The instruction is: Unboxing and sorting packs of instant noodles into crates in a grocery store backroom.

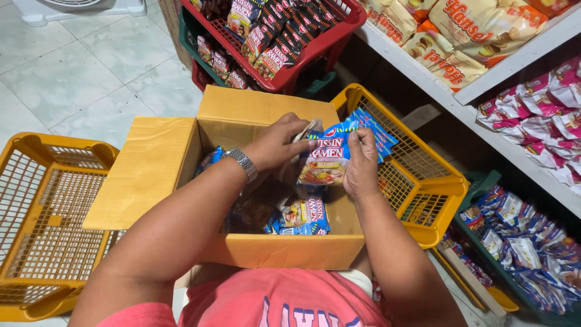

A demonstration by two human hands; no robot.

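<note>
Over an open cardboard box (157, 163), both my hands grip a bunch of blue instant-noodle packets (330, 154). My left hand (275, 144), with a metal watch on its wrist, holds the bunch's left side. My right hand (362, 163) pinches the packets from the right, fingers over their front. More blue noodle packets (302, 217) lie inside the box below my hands. The box rests against my lap, its flaps folded outward.
An orange plastic basket (423, 181) sits right of the box, another orange basket (42, 224) on the tiled floor to the left. A red basket of dark packets (284, 36) stands behind. Shelves at right hold snack bags (466, 36), pink packets (544, 115) and a green basket of blue packets (520, 242).
</note>
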